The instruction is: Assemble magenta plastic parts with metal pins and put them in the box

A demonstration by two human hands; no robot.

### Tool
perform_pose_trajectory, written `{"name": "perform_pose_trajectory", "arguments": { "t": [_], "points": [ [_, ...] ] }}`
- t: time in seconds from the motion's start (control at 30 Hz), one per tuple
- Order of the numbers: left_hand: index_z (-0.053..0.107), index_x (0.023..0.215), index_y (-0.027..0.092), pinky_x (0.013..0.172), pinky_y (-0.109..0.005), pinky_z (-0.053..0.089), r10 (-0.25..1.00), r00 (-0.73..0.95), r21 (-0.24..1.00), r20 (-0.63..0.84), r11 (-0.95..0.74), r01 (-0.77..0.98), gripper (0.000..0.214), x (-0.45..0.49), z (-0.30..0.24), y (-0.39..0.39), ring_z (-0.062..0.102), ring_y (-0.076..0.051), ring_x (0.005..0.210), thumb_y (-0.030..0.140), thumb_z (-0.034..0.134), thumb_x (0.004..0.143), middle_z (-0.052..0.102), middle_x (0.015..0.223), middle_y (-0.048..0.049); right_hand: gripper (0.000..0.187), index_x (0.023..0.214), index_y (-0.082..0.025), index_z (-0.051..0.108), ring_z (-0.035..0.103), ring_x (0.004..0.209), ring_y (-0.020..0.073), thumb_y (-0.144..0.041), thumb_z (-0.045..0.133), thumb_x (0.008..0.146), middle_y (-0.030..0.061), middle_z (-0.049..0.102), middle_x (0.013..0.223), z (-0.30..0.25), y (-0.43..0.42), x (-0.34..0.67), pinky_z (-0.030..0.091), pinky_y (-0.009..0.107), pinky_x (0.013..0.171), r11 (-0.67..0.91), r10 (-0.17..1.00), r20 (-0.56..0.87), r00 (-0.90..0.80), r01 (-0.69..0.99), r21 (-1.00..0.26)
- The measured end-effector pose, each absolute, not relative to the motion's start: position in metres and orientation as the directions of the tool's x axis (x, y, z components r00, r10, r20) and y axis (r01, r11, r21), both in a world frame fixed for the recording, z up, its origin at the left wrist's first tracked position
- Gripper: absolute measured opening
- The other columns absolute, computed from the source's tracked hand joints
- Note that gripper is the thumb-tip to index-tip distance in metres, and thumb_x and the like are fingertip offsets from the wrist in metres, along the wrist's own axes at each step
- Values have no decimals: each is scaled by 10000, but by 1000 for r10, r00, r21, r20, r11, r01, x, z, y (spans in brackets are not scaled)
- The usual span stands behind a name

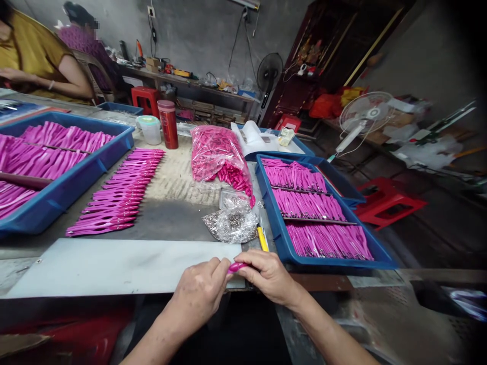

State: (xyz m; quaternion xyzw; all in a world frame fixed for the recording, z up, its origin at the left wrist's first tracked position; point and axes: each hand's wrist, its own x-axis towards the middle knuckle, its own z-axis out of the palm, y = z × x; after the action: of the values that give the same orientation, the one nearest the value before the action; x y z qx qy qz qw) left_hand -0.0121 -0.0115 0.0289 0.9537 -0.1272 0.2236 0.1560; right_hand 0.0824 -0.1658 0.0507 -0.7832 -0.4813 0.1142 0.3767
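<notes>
Both my hands meet over the front edge of the table. My left hand [203, 284] is closed around one end of a small glossy magenta plastic piece [236, 267], and my right hand [268, 274] pinches its other end. Most of the piece is hidden by my fingers. Left of them lies a pale white board [125, 263]. Beyond it, a row of slim magenta pieces with oval openings [117, 197] is laid side by side. Ahead of my hands sits a clear plastic bag of small metal parts [236, 223], with a yellow-handled tool [262, 238] beside it.
A blue tray [281, 238] of magenta pieces stands right, another blue tray [76, 190] left. Farther back are a bag of bright pink parts [216, 147], a red flask [168, 126] and a lidded tub [149, 131]. A person in a mustard top [41, 45] sits far left.
</notes>
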Motion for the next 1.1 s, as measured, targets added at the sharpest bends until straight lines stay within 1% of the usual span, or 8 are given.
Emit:
{"name": "perform_pose_trajectory", "arguments": {
  "t": [0.37,0.77,0.97,1.1],
  "points": [
    [490,832,163,446,-225,349,-189,866,207,463,-927,-313,144,-12,30,-12,462,-117,492,142,348,854,464,607,9,165,889,-191,633,580,689,133,-254,491,833,32,653,763,48,-165,81,445,232,642,-225,835,208,509,662,-715],
    [490,865,158,449,-231,371,-204,868,157,453,-940,-303,143,-12,30,-11,475,-125,501,135,349,847,477,615,4,163,880,-194,642,587,675,133,-261,505,823,28,662,759,47,-163,81,452,226,632,-232,825,213,523,657,-717],
    [490,840,160,439,-223,362,-199,867,160,457,-940,-301,157,-12,31,-11,462,-114,481,121,339,844,473,613,5,168,877,-200,643,591,688,139,-267,497,826,28,665,771,45,-163,79,453,233,639,-241,813,214,541,649,-722],
    [484,836,164,447,-221,367,-216,872,167,439,-934,-315,157,-12,32,-10,465,-115,491,99,342,828,476,620,4,196,875,-198,651,589,663,133,-301,490,831,27,662,736,45,-163,82,451,225,622,-215,840,213,499,667,-714]
  ]
}}
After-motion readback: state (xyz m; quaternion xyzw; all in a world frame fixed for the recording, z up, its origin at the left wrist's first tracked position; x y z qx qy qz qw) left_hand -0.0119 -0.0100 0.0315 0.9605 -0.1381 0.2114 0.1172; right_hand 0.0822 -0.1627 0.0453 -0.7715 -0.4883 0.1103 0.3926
